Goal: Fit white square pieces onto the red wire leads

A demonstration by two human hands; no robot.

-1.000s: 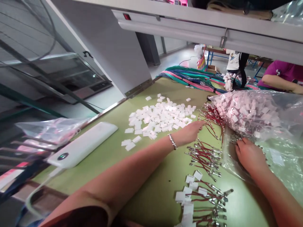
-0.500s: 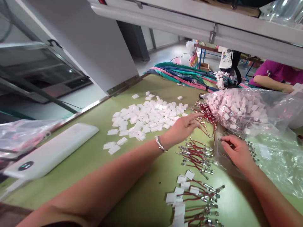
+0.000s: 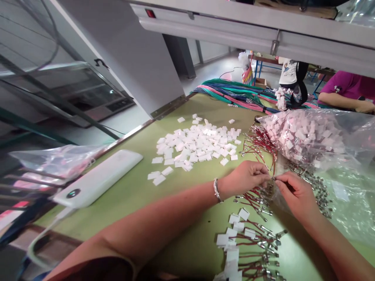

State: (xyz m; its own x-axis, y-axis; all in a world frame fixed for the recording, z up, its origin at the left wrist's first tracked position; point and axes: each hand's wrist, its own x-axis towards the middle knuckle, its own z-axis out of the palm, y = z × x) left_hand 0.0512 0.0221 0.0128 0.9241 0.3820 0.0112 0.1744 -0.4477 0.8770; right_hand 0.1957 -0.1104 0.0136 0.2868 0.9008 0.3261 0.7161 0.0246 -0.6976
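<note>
My left hand (image 3: 252,177), with a bracelet at the wrist, is closed in a pinch on what looks like a short red wire, mostly covered by the fingers. Facing it, my right hand (image 3: 295,192) pinches a tiny metal terminal, and the fingertips of both hands nearly meet. Below them lies a group of short red wires with metal ends (image 3: 253,201). Behind the hands is a tangled heap of red wires (image 3: 263,140). Many metal terminals (image 3: 319,191) are scattered on clear plastic beside my right hand. Nearer me are red wires with white housings (image 3: 233,255).
Loose white housings (image 3: 199,142) are spread over the green table (image 3: 175,207). A clear bag of white housings (image 3: 307,132) stands at right. A white device with a cable (image 3: 99,179) lies left. Wire bundles (image 3: 234,93) lie at the back. Another person's arm (image 3: 341,99) shows at right.
My left hand has come back from the red wire heap toward my right hand, and its fingers have closed. The view has swung somewhat left.
</note>
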